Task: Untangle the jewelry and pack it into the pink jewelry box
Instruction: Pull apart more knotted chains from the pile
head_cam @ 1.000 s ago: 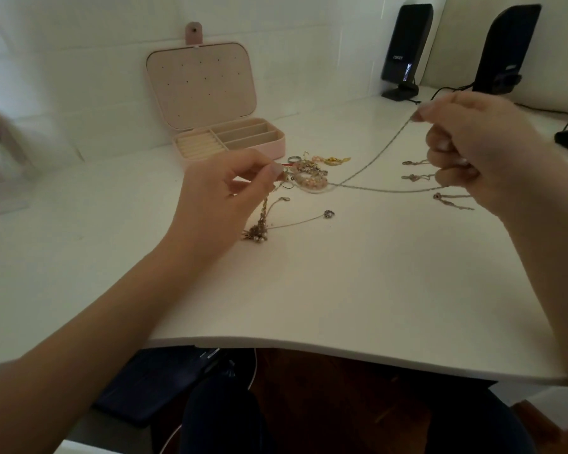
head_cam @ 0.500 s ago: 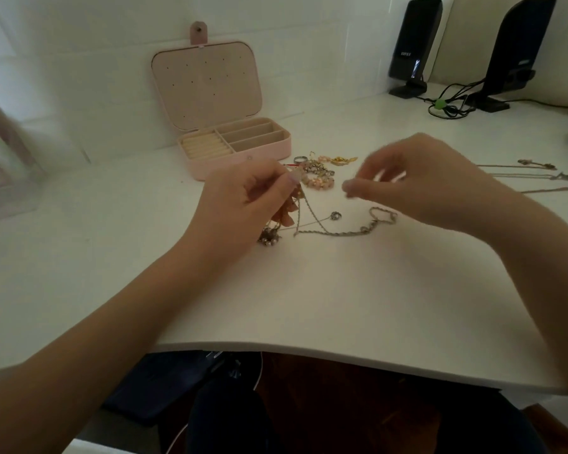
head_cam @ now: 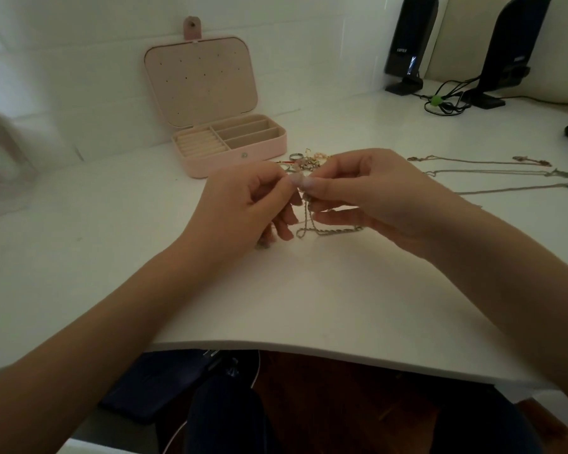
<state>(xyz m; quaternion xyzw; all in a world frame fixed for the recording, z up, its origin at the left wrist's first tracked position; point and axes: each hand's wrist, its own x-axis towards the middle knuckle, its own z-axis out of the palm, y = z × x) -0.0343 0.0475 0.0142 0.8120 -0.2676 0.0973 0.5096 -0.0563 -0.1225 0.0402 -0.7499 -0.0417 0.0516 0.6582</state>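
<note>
Compared with half a second earlier, the right hand (head_cam: pixel 368 194) has closed in on the left hand (head_cam: pixel 243 204); both now pinch the twisted chain (head_cam: pixel 325 230) between thumb and fingertips at one point, its loop trailing onto the white table (head_cam: pixel 309 290). This indicates knot work has resumed; packing has not begun. The pink jewelry box (head_cam: pixel 236 152) stands open behind the hands, compartments apparently bare. The remaining tangle (head_cam: pixel 305 158) lies just beyond the fingertips, near the box. Three straightened chains (head_cam: pixel 492 173) lie to the right, well apart. Bare table remains toward the near edge for laying out freed pieces
</note>
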